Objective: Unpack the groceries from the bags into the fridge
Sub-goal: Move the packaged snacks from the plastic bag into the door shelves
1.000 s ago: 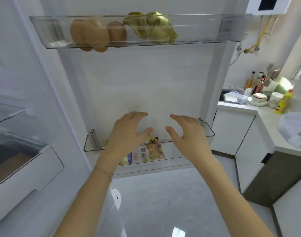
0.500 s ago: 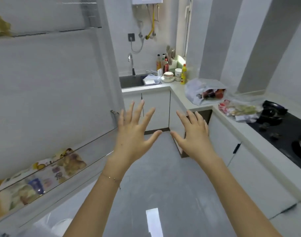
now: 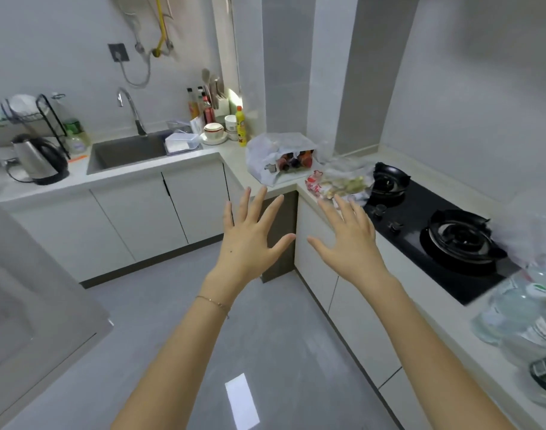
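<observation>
I hold my left hand (image 3: 250, 243) and right hand (image 3: 349, 243) out empty, fingers spread wide, ready to grab the white grocery bag (image 3: 265, 156) at twelve o'clock.

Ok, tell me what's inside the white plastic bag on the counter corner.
Through the open mouth of the white plastic bag, a row of red and dark items shows, too blurred to name. Anything deeper is covered by crumpled plastic.
</observation>
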The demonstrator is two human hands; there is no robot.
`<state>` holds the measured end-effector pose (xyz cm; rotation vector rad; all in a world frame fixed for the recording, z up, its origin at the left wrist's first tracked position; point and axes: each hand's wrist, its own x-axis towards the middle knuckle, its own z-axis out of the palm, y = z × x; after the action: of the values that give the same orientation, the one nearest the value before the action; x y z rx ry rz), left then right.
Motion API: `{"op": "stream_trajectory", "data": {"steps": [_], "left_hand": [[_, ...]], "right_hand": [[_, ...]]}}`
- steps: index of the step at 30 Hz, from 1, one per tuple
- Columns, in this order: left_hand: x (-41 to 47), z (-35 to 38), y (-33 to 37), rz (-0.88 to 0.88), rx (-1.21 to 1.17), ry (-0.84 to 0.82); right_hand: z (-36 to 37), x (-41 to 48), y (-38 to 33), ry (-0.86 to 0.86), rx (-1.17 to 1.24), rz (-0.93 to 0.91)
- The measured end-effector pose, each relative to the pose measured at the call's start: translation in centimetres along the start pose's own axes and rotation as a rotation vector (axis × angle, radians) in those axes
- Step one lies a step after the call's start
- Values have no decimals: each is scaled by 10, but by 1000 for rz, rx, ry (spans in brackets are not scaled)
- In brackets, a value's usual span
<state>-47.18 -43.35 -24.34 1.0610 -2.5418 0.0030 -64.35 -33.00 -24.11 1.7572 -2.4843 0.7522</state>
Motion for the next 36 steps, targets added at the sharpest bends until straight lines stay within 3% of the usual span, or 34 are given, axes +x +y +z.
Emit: {"op": "stream_trajectory", "data": {"steps": [13, 36], "left_hand": [[110, 86, 43, 65, -76, -101], [372, 226, -18, 231, -106, -239]], "right_hand": [[17, 70, 110, -75, -28, 128], [99, 297, 200, -71, -14, 318]]}}
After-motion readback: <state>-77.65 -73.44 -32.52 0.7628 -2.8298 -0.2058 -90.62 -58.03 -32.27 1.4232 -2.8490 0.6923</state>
